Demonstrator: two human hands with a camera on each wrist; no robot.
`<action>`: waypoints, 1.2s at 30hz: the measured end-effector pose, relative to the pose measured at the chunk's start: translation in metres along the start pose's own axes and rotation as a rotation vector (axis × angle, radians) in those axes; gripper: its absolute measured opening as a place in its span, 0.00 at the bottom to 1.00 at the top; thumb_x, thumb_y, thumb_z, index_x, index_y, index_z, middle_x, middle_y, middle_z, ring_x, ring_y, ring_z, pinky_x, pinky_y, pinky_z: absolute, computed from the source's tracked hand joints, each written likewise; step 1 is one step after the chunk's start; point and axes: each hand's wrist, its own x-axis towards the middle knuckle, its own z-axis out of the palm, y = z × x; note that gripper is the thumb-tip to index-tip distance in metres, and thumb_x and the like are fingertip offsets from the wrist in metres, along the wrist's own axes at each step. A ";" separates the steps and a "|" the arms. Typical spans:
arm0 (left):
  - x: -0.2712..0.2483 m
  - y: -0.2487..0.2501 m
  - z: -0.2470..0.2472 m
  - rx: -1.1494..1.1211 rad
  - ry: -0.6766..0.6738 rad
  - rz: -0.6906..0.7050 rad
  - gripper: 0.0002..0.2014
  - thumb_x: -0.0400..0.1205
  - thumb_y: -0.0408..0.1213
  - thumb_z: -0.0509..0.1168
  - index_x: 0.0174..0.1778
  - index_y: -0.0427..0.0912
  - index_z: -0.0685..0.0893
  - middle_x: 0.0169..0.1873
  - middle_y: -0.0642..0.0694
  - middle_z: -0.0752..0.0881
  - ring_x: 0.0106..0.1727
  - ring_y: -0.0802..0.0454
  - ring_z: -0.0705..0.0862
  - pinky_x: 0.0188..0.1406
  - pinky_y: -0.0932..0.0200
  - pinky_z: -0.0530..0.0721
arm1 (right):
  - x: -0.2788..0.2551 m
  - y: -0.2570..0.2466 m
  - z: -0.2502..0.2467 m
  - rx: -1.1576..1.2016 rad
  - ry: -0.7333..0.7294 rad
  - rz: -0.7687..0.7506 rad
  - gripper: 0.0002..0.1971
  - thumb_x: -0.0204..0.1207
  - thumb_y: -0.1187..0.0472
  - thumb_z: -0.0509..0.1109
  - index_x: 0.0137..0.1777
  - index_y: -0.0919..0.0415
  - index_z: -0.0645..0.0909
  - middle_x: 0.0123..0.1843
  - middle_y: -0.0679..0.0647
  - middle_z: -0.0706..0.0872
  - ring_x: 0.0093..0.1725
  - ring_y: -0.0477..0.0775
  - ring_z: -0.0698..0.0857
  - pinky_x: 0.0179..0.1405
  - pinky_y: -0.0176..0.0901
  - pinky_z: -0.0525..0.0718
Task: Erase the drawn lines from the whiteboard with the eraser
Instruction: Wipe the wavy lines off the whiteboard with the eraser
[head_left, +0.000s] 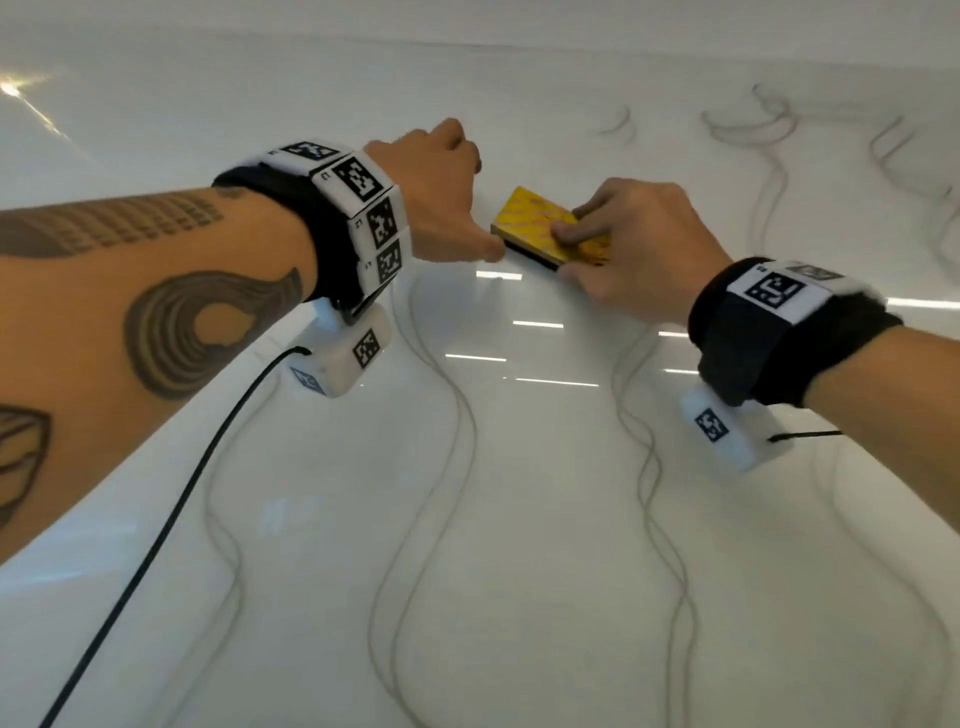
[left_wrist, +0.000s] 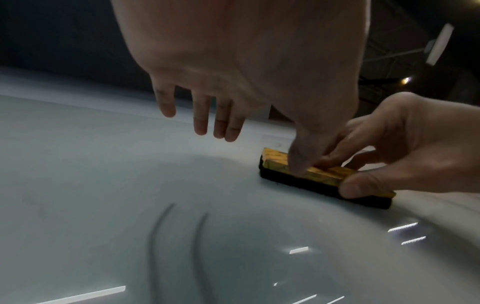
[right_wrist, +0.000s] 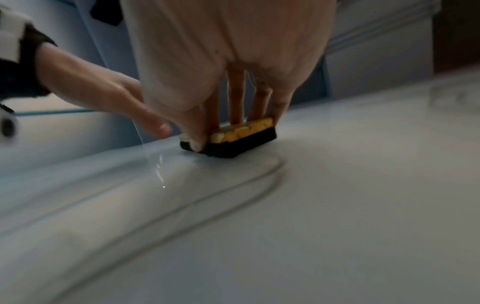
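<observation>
R hand pinches eraser on whiteboard | L hand fingers loose, apart – L-wrist view only | drawn lines: head view.

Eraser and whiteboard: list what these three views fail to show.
- Eraser felt face: pressed onto the whiteboard in every view, so its contact and wear are hidden.
- Left hand thumb tip: in the left wrist view it overlaps the eraser; touching or not, unclear.
- Right hand palm: hidden in the head view.
- Drawn lines: cut off by the bottom edge in the head view, smeared by blur in the right wrist view.
</observation>
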 end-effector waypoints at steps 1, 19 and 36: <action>0.002 0.006 0.000 0.015 -0.043 0.012 0.50 0.67 0.74 0.66 0.81 0.46 0.67 0.76 0.53 0.67 0.70 0.44 0.77 0.59 0.45 0.79 | 0.002 0.009 -0.006 -0.017 0.023 0.031 0.20 0.72 0.50 0.78 0.64 0.47 0.90 0.62 0.59 0.86 0.63 0.67 0.83 0.65 0.55 0.82; 0.012 0.026 0.000 0.123 -0.193 -0.036 0.57 0.61 0.71 0.76 0.82 0.44 0.66 0.73 0.51 0.69 0.66 0.43 0.80 0.60 0.42 0.83 | 0.101 0.042 -0.023 -0.134 0.223 0.242 0.18 0.70 0.54 0.77 0.57 0.60 0.87 0.56 0.66 0.87 0.50 0.71 0.87 0.52 0.59 0.89; 0.010 0.036 -0.001 0.179 -0.208 -0.055 0.54 0.66 0.68 0.76 0.82 0.42 0.65 0.73 0.50 0.68 0.65 0.44 0.80 0.51 0.47 0.78 | 0.106 0.081 -0.052 -0.125 0.230 0.331 0.19 0.73 0.50 0.77 0.57 0.62 0.88 0.52 0.69 0.88 0.48 0.72 0.87 0.54 0.66 0.89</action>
